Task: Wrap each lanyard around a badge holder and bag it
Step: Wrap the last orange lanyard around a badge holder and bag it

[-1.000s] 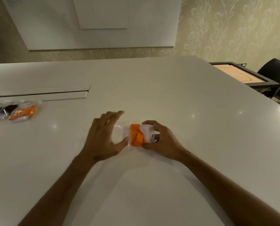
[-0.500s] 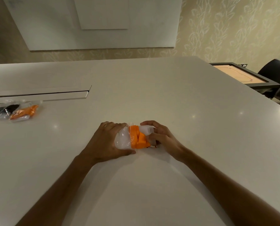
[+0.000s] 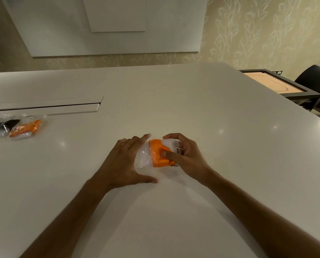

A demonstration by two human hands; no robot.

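Near the front middle of the white table [image 3: 192,101], the left hand [image 3: 122,164] lay with fingers fairly straight on the clear bag [image 3: 143,158], thumb spread on the tabletop. The right hand [image 3: 188,155] curled round the badge holder [image 3: 169,143], which was wrapped in an orange lanyard [image 3: 158,155], thumb pressing the lanyard, its metal clip [image 3: 179,150] by the fingers. Far left lay two filled bags, one orange [image 3: 26,127], one black [image 3: 2,125], beside a slot [image 3: 43,106].
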